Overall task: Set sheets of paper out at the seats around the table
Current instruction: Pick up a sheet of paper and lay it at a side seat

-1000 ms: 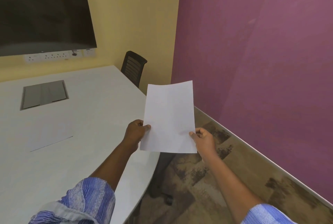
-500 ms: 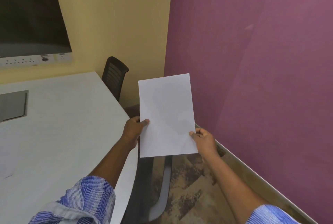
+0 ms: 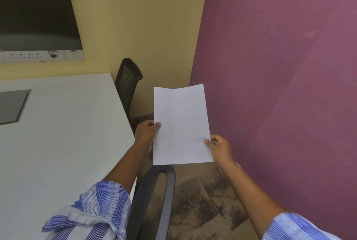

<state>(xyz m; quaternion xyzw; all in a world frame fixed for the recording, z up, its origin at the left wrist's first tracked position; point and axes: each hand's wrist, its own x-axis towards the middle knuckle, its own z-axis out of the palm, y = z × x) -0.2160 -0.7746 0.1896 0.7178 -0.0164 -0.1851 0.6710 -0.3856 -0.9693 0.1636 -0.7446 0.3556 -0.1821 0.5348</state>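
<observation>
A blank white sheet of paper [image 3: 180, 123] stands nearly upright in the air, right of the table's [image 3: 58, 133] right edge, pinched by left hand [image 3: 144, 135] and right hand [image 3: 220, 148] at its side edges.

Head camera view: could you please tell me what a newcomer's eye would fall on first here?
First, the blank white sheet of paper held up mid-frame, the left hand pinching its left edge and the right hand its lower right edge. Behind it, the purple wall fills the right side. At left lies the pale table, with a black chair at its far corner.
</observation>
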